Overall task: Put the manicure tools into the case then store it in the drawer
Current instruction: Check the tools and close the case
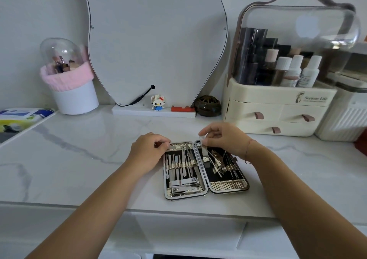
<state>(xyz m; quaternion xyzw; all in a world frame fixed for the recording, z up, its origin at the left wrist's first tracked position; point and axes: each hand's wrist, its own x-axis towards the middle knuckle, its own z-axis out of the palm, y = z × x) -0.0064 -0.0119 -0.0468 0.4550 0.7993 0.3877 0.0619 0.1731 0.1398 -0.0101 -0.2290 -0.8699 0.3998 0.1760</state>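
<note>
On the table (83,159): case (204,171) open flat, tools strapped; left hand (148,152) fingers curled on its top edge; right hand (224,139) pinching a file (205,153); risk: file misses its loop, blocking closure.

I see both bare forearms reaching forward from the bottom corners, converging toward the middle. My left hand (148,151) lies palm down, fingers curled under at the tips, wrist low. My right hand (223,138) is raised a little higher, thumb and forefinger pinched together, the other fingers bent; a thin thread circles its wrist.
</note>
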